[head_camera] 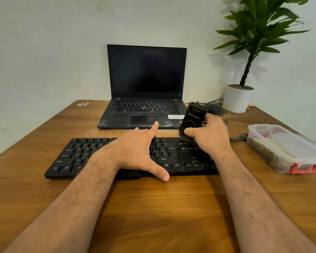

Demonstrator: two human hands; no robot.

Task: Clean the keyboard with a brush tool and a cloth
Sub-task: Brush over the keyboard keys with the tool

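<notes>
Left hand (135,152): fingers straight and spread, palm down on keyboard (77,156) centre, thumb past near edge, forefinger past far edge. Right hand (210,136): fingers curled round black brush tool (192,116), held tilted over right end of keyboard. Keyboard flat on desk (153,207), under both hands. Beyond hands: laptop (146,84), open, dark. Right of right hand: plastic box (288,148). Cloth not identifiable.

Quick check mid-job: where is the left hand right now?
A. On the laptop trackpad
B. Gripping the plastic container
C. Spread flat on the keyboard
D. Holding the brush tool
C: the left hand lies spread across the keyboard, while the right hand grips the brush tool.
</notes>
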